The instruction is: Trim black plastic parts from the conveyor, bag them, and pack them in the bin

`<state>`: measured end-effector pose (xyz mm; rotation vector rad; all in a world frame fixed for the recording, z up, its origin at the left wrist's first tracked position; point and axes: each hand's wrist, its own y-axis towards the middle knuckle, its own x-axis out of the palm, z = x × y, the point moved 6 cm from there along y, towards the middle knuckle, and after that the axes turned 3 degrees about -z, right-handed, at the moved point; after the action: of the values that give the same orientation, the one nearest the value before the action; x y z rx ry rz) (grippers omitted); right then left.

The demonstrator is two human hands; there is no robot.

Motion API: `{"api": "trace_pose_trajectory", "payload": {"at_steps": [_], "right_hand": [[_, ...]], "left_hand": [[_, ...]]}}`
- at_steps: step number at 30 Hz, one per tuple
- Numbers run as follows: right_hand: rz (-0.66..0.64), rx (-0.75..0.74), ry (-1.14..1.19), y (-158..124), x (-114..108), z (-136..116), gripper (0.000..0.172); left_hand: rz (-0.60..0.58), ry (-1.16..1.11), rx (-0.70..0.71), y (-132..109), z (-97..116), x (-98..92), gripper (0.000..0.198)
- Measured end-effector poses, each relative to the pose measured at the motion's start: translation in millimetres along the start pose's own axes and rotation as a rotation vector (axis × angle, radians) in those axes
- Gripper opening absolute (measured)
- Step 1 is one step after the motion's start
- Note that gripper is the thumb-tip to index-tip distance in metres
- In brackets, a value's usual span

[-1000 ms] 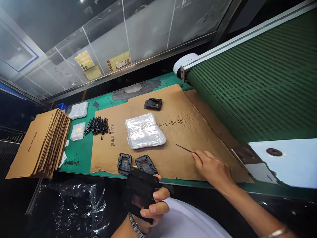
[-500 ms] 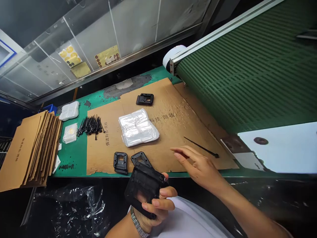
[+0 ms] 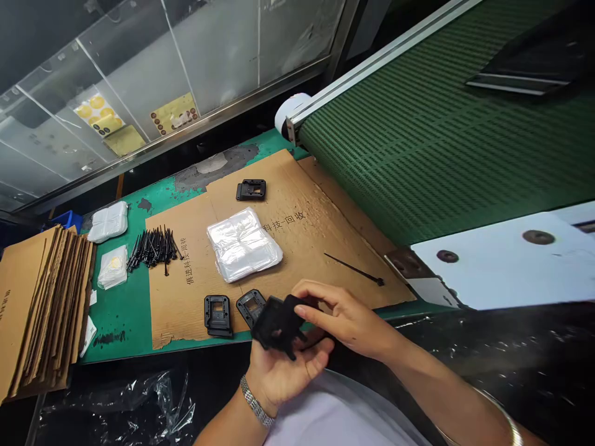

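Observation:
A black plastic frame (image 3: pixel 274 325) with an opening is held between my two hands, just off the table's near edge; motion blurs its details. My left hand (image 3: pixel 290 370) supports it from below, fingers curled round its underside. On its right end, my right hand (image 3: pixel 356 319) pinches it between thumb and fingers. Close behind, a similar black frame (image 3: pixel 248 305) lies tilted on the cardboard, partly covered by the held one. Another black frame (image 3: pixel 217 316) lies left of it, and a third frame (image 3: pixel 251 189) rests farther back. A single black cable tie (image 3: pixel 351 267) lies beyond my right hand.
A stack of clear plastic bags (image 3: pixel 244 244) sits mid-cardboard (image 3: pixel 176 316). Black cable ties (image 3: pixel 155 248) are piled at left, near more bags (image 3: pixel 108 222) and stacked cardboard sheets (image 3: pixel 51 310). A green conveyor belt (image 3: pixel 395 136) rises at right, carrying a dark object (image 3: pixel 520 68).
My right hand has moved left and taken hold of the black frame's right end. The frame has been turned and raised slightly in my left hand. The camera view has shifted right.

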<state>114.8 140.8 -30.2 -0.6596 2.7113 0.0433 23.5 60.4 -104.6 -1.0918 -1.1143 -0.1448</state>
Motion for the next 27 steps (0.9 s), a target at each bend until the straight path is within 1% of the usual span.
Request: {"api": "trace_pose_trajectory", "payload": {"at_steps": [1, 2, 4, 6, 7, 8, 9, 11, 12, 14, 16, 17, 19, 20, 21, 22, 24, 25, 27], "right_hand": [[0.094, 0.000, -0.026, -0.8, -7.5, 8.4, 0.021], [0.198, -0.012, -0.085, -1.9, -14.8, 17.8, 0.020], [0.412, -0.054, -0.274, -5.2, -24.9, 39.5, 0.018], [0.582, -0.093, -0.495, -10.3, -25.4, 65.2, 0.019], [0.618, -0.114, -0.598, -12.9, -20.9, 78.9, 0.020], [0.595, -0.145, -0.684, -14.8, -12.8, 92.5, 0.022], [0.539, -0.193, -0.746, -17.2, -2.6, 104.8, 0.024], [0.391, -0.302, -0.825, -24.9, 19.7, 122.8, 0.030], [0.327, -0.344, -0.849, -29.4, 29.2, 127.7, 0.031], [0.244, -0.385, -0.867, -34.0, 42.1, 128.4, 0.029], [0.222, -0.371, -0.850, -26.3, 47.5, 117.8, 0.025], [0.224, -0.347, -0.833, -16.4, 48.9, 109.7, 0.026], [0.189, -0.267, -0.802, 15.5, 54.7, 93.4, 0.029], [0.150, -0.218, -0.793, 35.6, 60.1, 86.8, 0.029], [0.076, -0.165, -0.786, 56.9, 68.0, 82.7, 0.027], [0.040, -0.142, -0.786, 77.1, 75.2, 78.2, 0.024], [-0.002, -0.104, -0.803, 111.9, 87.8, 74.8, 0.014], [-0.008, -0.090, -0.816, 125.0, 92.4, 75.3, 0.011], [-0.031, -0.057, -0.844, 141.8, 98.5, 80.0, 0.008]], "left_hand": [[0.025, -0.037, 0.044, 6.5, 5.2, -7.2, 0.025], [0.087, -0.061, 0.085, 11.9, 10.2, -17.1, 0.024], [0.233, -0.072, 0.164, 18.1, 19.9, -37.3, 0.021], [0.337, -0.043, 0.270, 18.7, 31.4, -51.6, 0.019], [0.365, -0.013, 0.330, 17.4, 37.6, -55.6, 0.018], [0.382, 0.024, 0.387, 15.6, 43.7, -57.9, 0.017], [0.387, 0.065, 0.437, 13.4, 49.5, -58.7, 0.017], [0.380, 0.138, 0.518, 8.5, 60.1, -58.4, 0.018], [0.372, 0.167, 0.551, 5.9, 65.1, -58.1, 0.019], [0.373, 0.208, 0.609, 0.1, 75.4, -58.9, 0.021], [0.400, 0.236, 0.666, -6.0, 86.6, -61.6, 0.023], [0.415, 0.247, 0.692, -8.6, 92.6, -63.2, 0.024], [0.440, 0.265, 0.736, -12.3, 104.9, -65.7, 0.026], [0.447, 0.273, 0.754, -13.4, 111.1, -66.4, 0.028], [0.450, 0.281, 0.772, -14.1, 117.2, -66.6, 0.029], [0.452, 0.291, 0.787, -14.6, 122.9, -66.6, 0.030], [0.452, 0.313, 0.805, -15.3, 133.0, -66.2, 0.032], [0.451, 0.326, 0.808, -15.7, 137.2, -66.2, 0.032], [0.448, 0.348, 0.804, -16.6, 143.9, -67.1, 0.031]]}}
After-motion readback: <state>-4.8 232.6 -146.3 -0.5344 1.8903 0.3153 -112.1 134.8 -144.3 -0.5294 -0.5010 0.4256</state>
